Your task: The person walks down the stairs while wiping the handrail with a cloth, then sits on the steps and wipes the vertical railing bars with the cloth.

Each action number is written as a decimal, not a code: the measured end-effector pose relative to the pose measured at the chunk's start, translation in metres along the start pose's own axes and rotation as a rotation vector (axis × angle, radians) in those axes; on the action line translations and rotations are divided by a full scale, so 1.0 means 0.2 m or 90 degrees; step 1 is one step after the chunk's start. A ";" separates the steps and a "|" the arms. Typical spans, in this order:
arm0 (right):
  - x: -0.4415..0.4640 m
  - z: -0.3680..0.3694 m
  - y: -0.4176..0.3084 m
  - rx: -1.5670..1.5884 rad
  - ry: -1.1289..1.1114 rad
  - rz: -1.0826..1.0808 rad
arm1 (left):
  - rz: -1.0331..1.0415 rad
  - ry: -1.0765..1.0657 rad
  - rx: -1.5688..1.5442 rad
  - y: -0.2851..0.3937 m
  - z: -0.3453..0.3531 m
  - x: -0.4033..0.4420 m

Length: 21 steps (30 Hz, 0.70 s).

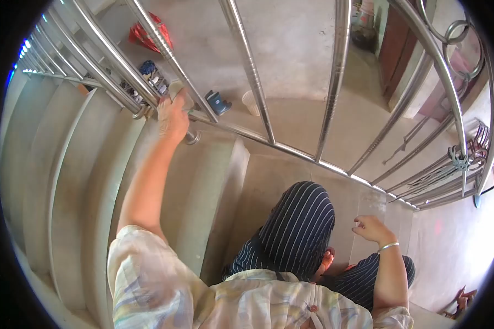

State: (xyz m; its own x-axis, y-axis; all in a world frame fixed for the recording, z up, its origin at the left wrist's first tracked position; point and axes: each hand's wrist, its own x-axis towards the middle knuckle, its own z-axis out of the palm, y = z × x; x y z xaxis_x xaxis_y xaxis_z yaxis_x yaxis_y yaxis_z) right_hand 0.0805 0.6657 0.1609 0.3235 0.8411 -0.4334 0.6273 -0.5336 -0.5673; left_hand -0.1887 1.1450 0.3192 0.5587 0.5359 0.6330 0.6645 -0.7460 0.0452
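Observation:
My left hand (173, 116) is stretched out to the metal railing (250, 131), closed around a pale cloth (179, 94) against the lower rail, beside the foot of a post. My right hand (371, 227) hangs over the landing at the right, near my raised knee in dark striped trousers (299, 230). Its fingers are curled together, and whether anything is between them is too small to make out. A light bracelet (388, 247) circles the right wrist.
Stairs (71, 181) run along the left. Beyond the railing are a red bag (151, 34), blue boots (217, 102), a white basket (251, 103) and a brown door (399, 52). Wire (459, 159) is bundled around the bars at right.

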 end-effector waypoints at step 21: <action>-0.06 0.00 0.00 -0.032 -0.009 0.026 | -0.122 0.060 -1.147 0.14 -0.57 0.62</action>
State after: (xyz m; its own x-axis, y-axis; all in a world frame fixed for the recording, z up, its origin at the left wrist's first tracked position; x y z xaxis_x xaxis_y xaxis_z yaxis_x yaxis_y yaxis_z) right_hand 0.0762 0.6547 0.1661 0.3394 0.8174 -0.4655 0.6483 -0.5619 -0.5138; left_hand -0.1581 1.1459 0.4870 0.4775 0.6824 0.5534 -0.6182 -0.1867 0.7636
